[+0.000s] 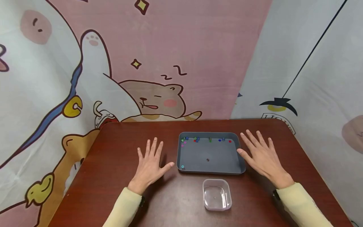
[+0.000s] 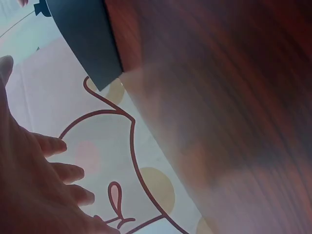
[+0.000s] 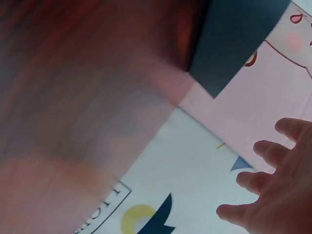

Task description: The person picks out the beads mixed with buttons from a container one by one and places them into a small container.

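Note:
My left hand [image 1: 149, 168] is spread with straight fingers, just left of a grey rectangular tray [image 1: 198, 157]. On the other side, my right hand [image 1: 263, 159] has its fingers spread too, its thumb overlapping the tray's right rim in the head view. Neither hand holds anything. Small coloured bead-like pieces lie in the tray, mostly along its far edge, among them a red piece [image 1: 230, 141], a brown piece [image 1: 208, 160] and a light blue ring [image 1: 182, 166]. Both wrist views show the spread fingers beside the tray's outer wall [image 2: 87, 39].
A clear square plastic box [image 1: 217, 206] stands in front of the tray, nearer to me. Everything rests on a dark reddish wooden table [image 1: 113, 176]. Behind it hangs a cloth [image 1: 212, 63] printed with cartoon animals.

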{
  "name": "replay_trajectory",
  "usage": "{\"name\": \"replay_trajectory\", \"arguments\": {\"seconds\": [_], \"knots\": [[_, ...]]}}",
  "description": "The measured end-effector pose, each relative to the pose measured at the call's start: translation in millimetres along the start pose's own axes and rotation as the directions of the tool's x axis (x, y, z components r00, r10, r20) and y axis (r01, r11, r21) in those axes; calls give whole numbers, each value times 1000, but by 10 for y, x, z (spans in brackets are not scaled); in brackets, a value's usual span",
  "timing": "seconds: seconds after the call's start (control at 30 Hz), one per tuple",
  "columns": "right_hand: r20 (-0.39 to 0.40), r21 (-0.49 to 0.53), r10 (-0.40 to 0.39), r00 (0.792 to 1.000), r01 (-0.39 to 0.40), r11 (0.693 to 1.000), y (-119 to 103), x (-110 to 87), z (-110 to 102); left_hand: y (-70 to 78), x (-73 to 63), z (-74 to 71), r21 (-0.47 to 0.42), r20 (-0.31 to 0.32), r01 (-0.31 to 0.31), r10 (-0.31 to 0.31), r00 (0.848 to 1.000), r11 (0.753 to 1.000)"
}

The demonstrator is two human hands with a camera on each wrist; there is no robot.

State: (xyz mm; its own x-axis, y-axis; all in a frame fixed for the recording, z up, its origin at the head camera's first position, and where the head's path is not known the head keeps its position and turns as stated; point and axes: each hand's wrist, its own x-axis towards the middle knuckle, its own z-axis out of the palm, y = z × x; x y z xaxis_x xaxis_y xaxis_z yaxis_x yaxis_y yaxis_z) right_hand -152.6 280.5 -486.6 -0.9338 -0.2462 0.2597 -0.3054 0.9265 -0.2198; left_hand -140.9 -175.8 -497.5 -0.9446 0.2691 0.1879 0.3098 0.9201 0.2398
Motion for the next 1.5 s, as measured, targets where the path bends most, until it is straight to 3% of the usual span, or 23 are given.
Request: {"name": "replay_trajectory", "arguments": {"seconds": [0.3,0.53,1.03,1.3,1.5], "knots": [[-27,31,-92,995,93,995,-198,167,-94,168,49,55,-31,40,-48,49,998,998],[21,51,-166,986,164,985,-387,342,-113,277,62,109,-10,84,-88,89,993,996],[95,87,-251,963,243,966,-740,671,51,341,143,241,33,146,-137,131,981,990],[107,139,-303,947,288,948,-817,836,203,340,163,262,18,169,-144,139,976,989],[125,170,-299,946,277,946,-864,922,285,330,170,280,23,183,-144,137,973,989]]}}
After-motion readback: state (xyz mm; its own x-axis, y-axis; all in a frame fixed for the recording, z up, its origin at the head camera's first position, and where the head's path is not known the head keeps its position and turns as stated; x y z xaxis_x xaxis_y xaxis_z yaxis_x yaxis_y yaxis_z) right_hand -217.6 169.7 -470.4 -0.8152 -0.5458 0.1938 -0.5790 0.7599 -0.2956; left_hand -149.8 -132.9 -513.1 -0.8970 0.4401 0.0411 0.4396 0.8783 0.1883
